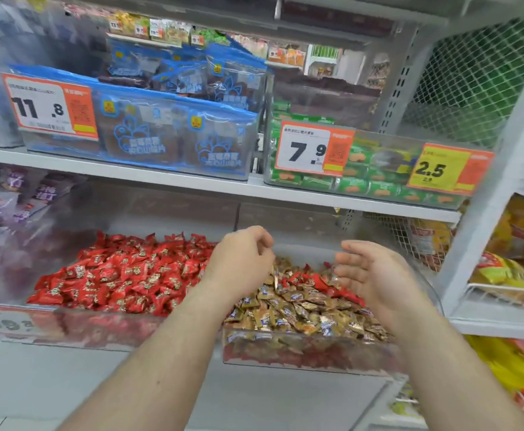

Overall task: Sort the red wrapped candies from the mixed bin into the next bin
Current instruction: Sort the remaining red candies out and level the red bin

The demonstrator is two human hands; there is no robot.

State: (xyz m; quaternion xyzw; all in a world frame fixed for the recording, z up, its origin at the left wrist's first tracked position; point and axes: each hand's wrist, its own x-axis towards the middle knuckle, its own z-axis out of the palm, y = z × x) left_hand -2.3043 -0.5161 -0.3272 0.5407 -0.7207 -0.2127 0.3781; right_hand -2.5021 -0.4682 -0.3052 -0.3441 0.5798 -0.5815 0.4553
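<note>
White metal shop shelving is filling the view, with two clear plastic bins sitting side by side on the lower shelf. Left clear bin is holding a heap of red wrapped candies, piled up toward its far side. Right clear bin is holding the mixed lot: mostly gold wrapped candies, with a scatter of red wrapped pieces lying toward the far middle and right of the pile. Both bare forearms are reaching in from the near edge. Left hand is hovering over the divide between the two bins, fingers loosely curled downward; blur is hiding the fingertips, so whether anything is pinched between them cannot be told. Right hand is hovering above the right side of the mixed bin, palm turned inward toward the left, fingers relaxed and slightly spread, holding nothing visible. On the shelf above, blue-edged clear snack bags are standing in a tray behind a white and orange price tag reading 11.8. To their right, green packets are stacking up behind a tag reading 7.9 and a yellow tag reading 2.5. White wire mesh is closing off the far right.
</note>
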